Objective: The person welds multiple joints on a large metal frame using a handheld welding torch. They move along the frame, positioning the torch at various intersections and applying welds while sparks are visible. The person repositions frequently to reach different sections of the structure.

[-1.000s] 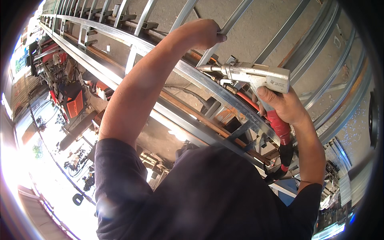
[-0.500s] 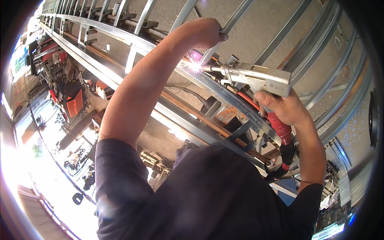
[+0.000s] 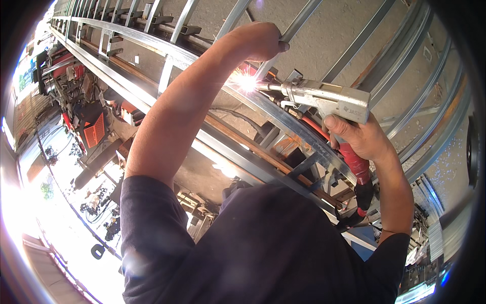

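Torch (image 3: 331, 100) (blocky, silvery) sits wrapped in right grip (image 3: 362, 137), left grip (image 3: 264, 42) clasping straight metal bar (image 3: 301, 21).

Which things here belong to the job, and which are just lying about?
In the job:
pistol-shaped torch, in the right hand
silvery bar, at the left hand
long rail, by the sparks

Seemingly lying about:
orange-panelled box
dark clutter at left

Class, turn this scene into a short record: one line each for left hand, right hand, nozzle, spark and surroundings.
Left hand: closed on a metal bar
Right hand: grips a welding torch
Nozzle: points left, toward the spark
Spark: bright, at the rail near the bar's lower end; glare hides the exact spot
Surroundings: more bars beyond; orange panel at left
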The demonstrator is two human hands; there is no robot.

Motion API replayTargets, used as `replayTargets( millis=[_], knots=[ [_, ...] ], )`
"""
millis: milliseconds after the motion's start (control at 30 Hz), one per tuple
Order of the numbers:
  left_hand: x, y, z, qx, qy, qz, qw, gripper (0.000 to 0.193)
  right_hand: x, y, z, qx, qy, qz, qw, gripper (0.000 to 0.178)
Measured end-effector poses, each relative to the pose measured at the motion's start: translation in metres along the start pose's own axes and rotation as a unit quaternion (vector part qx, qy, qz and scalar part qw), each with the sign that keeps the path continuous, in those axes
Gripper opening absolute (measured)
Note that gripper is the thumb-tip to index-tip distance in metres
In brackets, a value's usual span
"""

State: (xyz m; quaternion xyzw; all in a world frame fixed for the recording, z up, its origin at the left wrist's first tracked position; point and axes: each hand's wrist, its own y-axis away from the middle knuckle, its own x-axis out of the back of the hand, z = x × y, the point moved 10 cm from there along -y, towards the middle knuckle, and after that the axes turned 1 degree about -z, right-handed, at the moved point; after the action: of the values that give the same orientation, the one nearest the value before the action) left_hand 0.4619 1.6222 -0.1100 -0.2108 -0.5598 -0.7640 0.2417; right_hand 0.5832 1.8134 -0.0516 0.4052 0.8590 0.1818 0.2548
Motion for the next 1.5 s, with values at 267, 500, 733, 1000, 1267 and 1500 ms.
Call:
replayTargets(
  millis=[267,500,733,1000,1267,1500],
  knots=[
    [-0.001,-0.004,-0.001,-0.003,-0.013,-0.010,1.000,0.045,0.000,0.003,-0.001,-0.012,0.004,-0.005,1.000,0.054],
    [-0.003,-0.005,-0.001,-0.003,-0.006,-0.016,1.000,0.046,0.003,0.006,0.000,-0.009,0.021,-0.005,1.000,0.054],
    [-0.002,-0.005,-0.001,-0.006,-0.004,-0.004,1.000,0.045,0.004,0.009,-0.004,-0.011,0.030,-0.006,0.999,0.054],
    [-0.001,-0.002,0.002,0.001,-0.013,-0.020,1.000,0.046,0.006,0.012,0.000,-0.027,0.037,-0.001,0.999,0.052],
    [-0.001,-0.003,0.002,-0.019,-0.023,0.009,1.000,0.043,0.019,0.027,0.002,-0.035,-0.021,0.035,0.999,0.048],
    [0.003,0.000,0.005,-0.019,-0.007,0.010,1.000,0.045,0.002,0.009,0.002,-0.031,-0.030,0.021,0.999,0.060]
  ],
)
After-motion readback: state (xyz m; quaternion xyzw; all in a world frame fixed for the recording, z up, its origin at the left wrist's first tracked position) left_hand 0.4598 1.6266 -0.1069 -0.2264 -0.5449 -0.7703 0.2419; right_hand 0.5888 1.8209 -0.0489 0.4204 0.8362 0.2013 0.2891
